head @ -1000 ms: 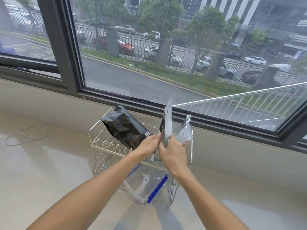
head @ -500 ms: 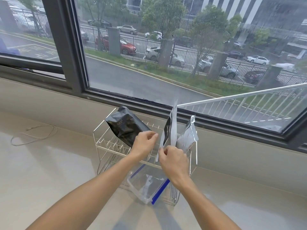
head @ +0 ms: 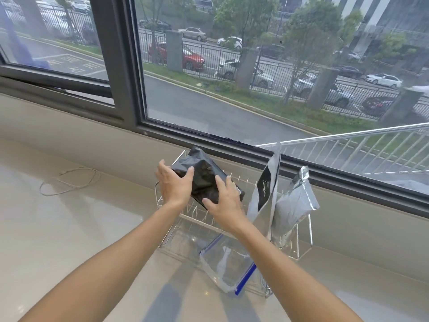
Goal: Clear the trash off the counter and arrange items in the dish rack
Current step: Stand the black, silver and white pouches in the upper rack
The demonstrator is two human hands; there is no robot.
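A wire dish rack (head: 304, 248) stands on the pale counter under the window. A black pouch (head: 203, 175) leans tilted in the rack's left half. My left hand (head: 175, 184) grips its upper left side and my right hand (head: 226, 202) presses on its lower right end. Two silver pouches stand upright in the right half: a tall one with a black panel (head: 265, 189) and a shorter crumpled one (head: 293, 203). A clear container with a blue-edged rim (head: 228, 268) rests tilted at the rack's front bottom.
A thin white cord (head: 69, 181) lies looped on the counter to the left. The dark window frame (head: 125, 66) and its ledge run close behind the rack. Bare counter surface (head: 81, 228) extends left and in front.
Both hands let go of the tall silver pouch, which now stands in the rack, and moved left onto the black pouch. The camera moved closer and shifted.
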